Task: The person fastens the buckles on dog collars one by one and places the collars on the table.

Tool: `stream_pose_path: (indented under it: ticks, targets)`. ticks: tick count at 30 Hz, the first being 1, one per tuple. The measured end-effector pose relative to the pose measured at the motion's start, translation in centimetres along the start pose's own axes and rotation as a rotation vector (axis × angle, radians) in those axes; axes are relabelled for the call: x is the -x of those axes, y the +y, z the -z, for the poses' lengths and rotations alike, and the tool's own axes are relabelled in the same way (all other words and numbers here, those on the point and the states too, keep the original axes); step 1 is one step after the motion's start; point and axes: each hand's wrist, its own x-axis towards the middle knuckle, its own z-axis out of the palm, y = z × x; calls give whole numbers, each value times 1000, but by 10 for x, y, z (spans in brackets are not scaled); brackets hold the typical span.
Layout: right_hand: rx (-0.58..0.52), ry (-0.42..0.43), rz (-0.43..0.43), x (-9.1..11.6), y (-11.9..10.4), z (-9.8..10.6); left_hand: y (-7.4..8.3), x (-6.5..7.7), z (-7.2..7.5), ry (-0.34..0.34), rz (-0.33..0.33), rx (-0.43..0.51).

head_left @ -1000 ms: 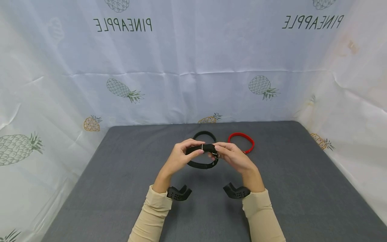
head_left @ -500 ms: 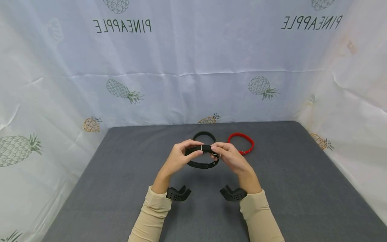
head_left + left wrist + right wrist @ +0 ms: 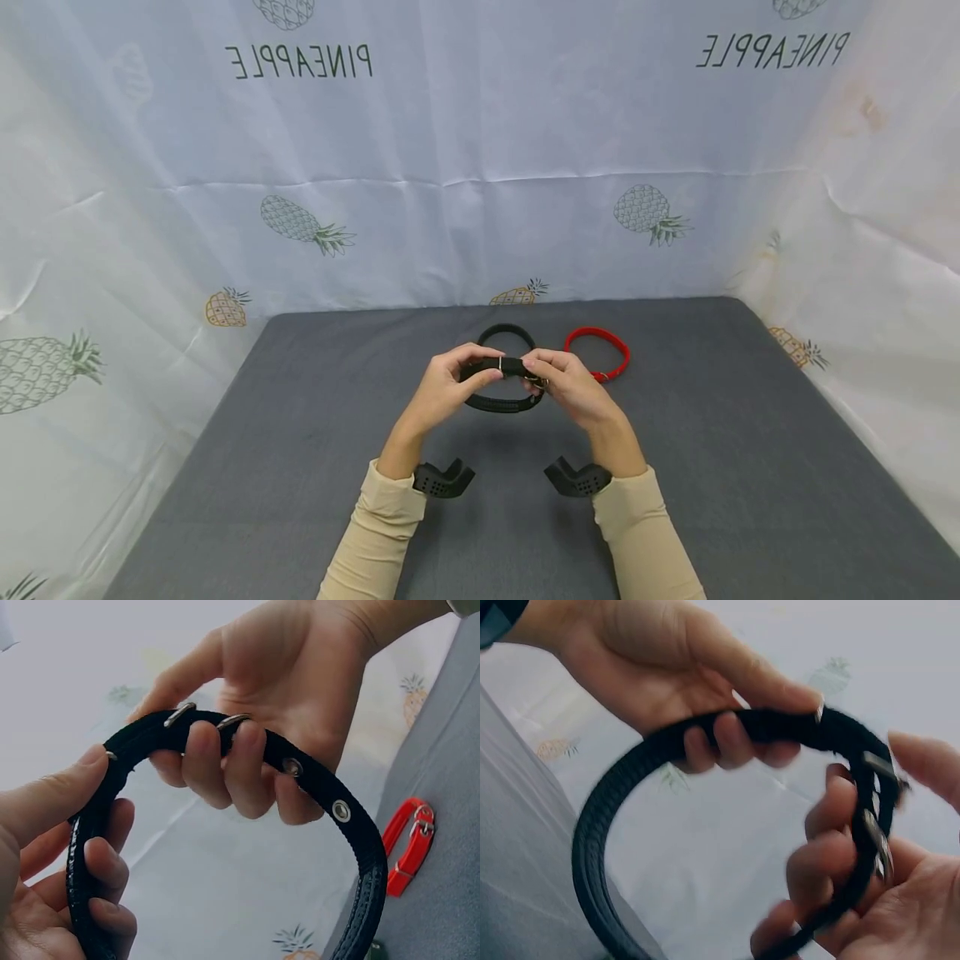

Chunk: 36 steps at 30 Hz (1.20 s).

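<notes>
A black collar point(image 3: 504, 406), buckled into a loop, is held up over the grey table by both hands. My left hand point(image 3: 437, 392) grips its left side, with the thumb pressed near a thin metal keeper point(image 3: 820, 709). At the right, my right hand point(image 3: 579, 393) pinches the strap around the metal buckle point(image 3: 180, 715) and a D-ring point(image 3: 234, 721), its fingers curled through the loop. Metal-rimmed eyelets point(image 3: 341, 811) show along the strap in the left wrist view. Some of the strap is hidden behind fingers.
Beyond the hands, a second black collar point(image 3: 507, 327) lies on the grey table point(image 3: 300, 467), partly covered by the held one. A red collar point(image 3: 622, 350) with a metal buckle lies to its right. A white pineapple-print curtain point(image 3: 480, 242) surrounds the back and sides.
My right hand has shifted slightly left and its thumb has moved further onto the strap beside the buckle. My left hand keeps its grip almost unmoved.
</notes>
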Motion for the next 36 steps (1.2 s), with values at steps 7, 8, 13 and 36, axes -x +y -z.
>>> stream_pose_path:
  ticks: [7,8,13,36]
  targets:
    - [-31,-79,43,1,10,15,-2,-1,5,76,-22,44]
    - [-34,-93,51,1,12,17,-2,-1,5,85,-29,52]
    - [-26,-157,72,-1,18,24,-2,0,6,122,-49,84]
    - [-123,-92,70,0,14,20,-9,-2,6,97,6,99]
